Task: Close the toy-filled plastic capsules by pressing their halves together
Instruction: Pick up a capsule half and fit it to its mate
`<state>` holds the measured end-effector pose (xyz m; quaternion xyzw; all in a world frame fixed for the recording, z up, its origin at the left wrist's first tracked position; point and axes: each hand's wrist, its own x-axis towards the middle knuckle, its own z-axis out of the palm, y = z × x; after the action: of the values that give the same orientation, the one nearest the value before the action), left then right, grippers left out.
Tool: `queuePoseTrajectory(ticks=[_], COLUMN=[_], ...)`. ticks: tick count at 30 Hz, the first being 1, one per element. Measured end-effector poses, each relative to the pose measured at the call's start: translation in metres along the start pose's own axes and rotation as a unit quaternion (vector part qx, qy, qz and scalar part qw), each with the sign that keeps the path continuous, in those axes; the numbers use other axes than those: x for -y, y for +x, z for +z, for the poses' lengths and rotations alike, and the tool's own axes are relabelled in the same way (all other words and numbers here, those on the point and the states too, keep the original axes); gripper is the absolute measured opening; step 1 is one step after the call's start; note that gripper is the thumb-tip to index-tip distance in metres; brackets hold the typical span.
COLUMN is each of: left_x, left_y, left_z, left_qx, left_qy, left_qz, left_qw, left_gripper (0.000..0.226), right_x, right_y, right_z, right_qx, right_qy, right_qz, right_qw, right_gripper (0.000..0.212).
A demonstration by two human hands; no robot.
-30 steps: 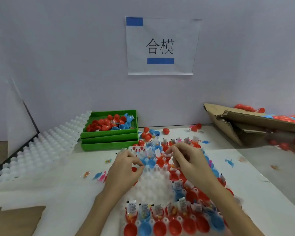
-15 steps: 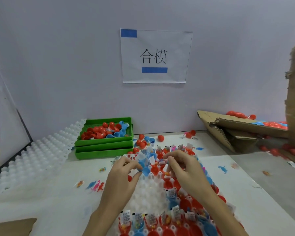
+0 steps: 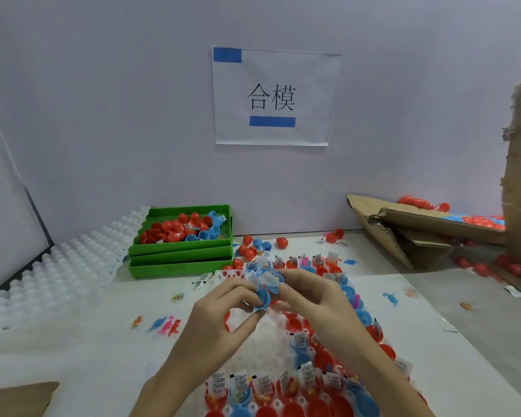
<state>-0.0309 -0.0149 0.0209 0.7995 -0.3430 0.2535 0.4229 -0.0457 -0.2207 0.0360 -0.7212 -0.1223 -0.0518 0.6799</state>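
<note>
My left hand (image 3: 220, 314) pinches a blue capsule half (image 3: 263, 298) between thumb and fingers. My right hand (image 3: 316, 302) holds the other blue half (image 3: 270, 280), which carries a small packaged toy, just above and touching the first. Both hands hover over a white holder tray (image 3: 263, 341) whose cups hold several red and blue open capsule halves (image 3: 298, 386) with toy packets. The contact between the two held halves is partly hidden by my fingers.
Stacked green bins (image 3: 181, 251) with red and blue halves stand at the back left, beside a white empty holder sheet (image 3: 57, 275). Torn cardboard boxes (image 3: 418, 233) with capsules lie at the right. Loose capsules (image 3: 282, 242) and small toy dinosaurs (image 3: 167, 325) are scattered on the table.
Both hands have lifted off the tray and come toward me, each now with a blue half; the halves have been brought together. The view has tilted up slightly.
</note>
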Motion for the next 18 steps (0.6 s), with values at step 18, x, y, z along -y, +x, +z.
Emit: queuePoseTrajectory(ticks=[18], left_x=[-0.01], left_y=[-0.001], left_z=[0.01], left_qx=[-0.081], left_qy=[-0.067], left_qz=[-0.101], left_qw=[0.989], left_gripper=[0.028], right_x=[-0.006], right_y=[0.0], right_z=[0.006], right_qx=[-0.028], right_qy=[-0.005], right_qz=[-0.038], right_qw=[0.999], right_gripper=[0.032])
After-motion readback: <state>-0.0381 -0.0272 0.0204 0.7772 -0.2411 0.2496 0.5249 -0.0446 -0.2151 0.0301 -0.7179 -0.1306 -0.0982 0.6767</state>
